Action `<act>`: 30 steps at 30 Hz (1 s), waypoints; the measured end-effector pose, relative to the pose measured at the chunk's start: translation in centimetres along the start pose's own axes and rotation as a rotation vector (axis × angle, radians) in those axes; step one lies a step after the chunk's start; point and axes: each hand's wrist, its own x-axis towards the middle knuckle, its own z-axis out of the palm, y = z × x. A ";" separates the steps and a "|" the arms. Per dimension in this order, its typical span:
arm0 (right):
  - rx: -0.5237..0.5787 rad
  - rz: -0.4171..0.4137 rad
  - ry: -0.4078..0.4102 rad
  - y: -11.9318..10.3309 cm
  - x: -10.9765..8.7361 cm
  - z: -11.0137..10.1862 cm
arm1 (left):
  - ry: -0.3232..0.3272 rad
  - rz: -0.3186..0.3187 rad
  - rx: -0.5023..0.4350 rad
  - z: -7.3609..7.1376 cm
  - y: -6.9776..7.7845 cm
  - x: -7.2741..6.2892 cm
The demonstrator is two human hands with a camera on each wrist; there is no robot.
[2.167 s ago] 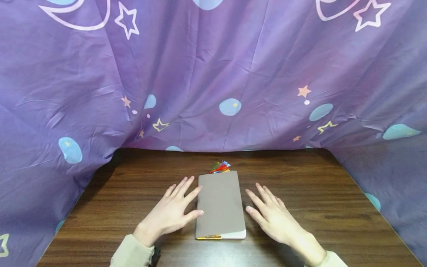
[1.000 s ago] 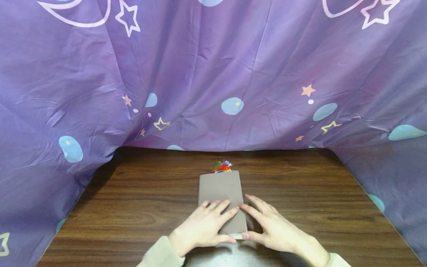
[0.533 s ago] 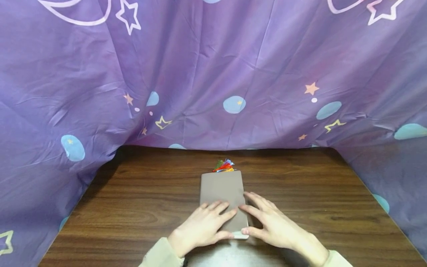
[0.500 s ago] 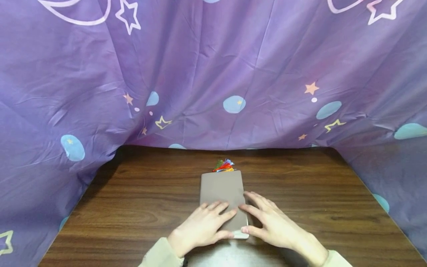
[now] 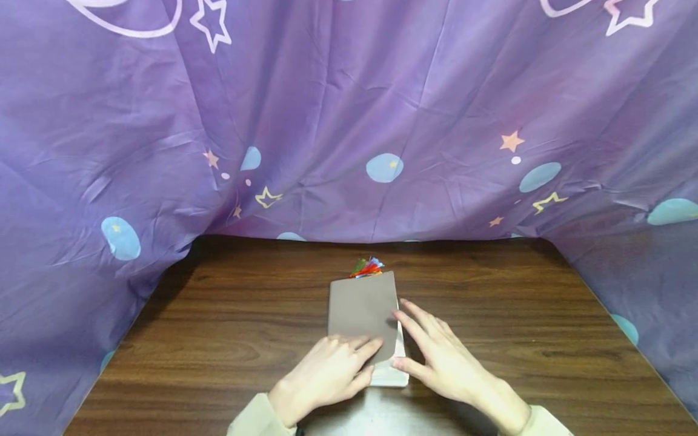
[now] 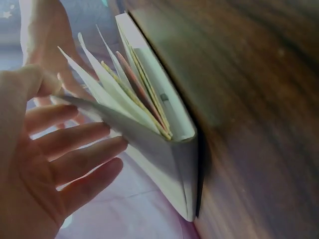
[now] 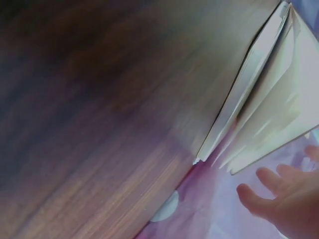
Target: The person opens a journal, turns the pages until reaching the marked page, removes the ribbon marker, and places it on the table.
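Observation:
A notebook with a grey-brown cover (image 5: 361, 309) lies on the table, its front cover lifted along the right side. White pages (image 5: 389, 374) show beneath it at the near edge and fan apart in the left wrist view, with yellow and reddish sheets among them. My left hand (image 5: 327, 372) pinches the cover's near right corner between thumb and index finger, the other fingers lying along the cover. My right hand (image 5: 447, 357) is beside the notebook's right edge with its fingers spread and fairly straight. In the right wrist view, the right fingers (image 7: 256, 199) appear apart from the raised cover.
Colourful tassels (image 5: 368, 267) stick out from the notebook's far end. The dark wooden table (image 5: 245, 303) extends around it on every side. A purple curtain (image 5: 305, 121) with stars and blue spots hangs behind the table and along both sides.
My left hand came from the notebook's left side onto its near part, and the cover has now risen at the right, baring pages. My right hand moved in to the right edge, then slightly away from me.

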 end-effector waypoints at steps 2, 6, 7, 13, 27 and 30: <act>0.010 0.012 0.000 0.0 0.1 0.0 | 0.025 -0.008 -0.002 -0.1 0.0 0.0; 0.008 0.030 -0.031 -0.1 0.2 0.1 | 0.071 -0.042 -0.016 -0.5 0.2 -0.1; 0.009 0.034 -0.043 -0.1 0.3 0.1 | 0.083 -0.053 -0.025 -0.5 0.2 -0.2; 0.025 0.059 -0.108 0.0 0.1 0.2 | 0.193 -0.108 -0.053 -0.8 0.4 -0.7; 0.032 0.021 -0.305 0.6 0.5 0.6 | 0.359 -0.131 0.029 -2.5 -0.1 -2.3; 0.025 0.016 -0.335 0.7 0.8 0.6 | 0.350 -0.127 0.114 -2.9 -0.5 -2.7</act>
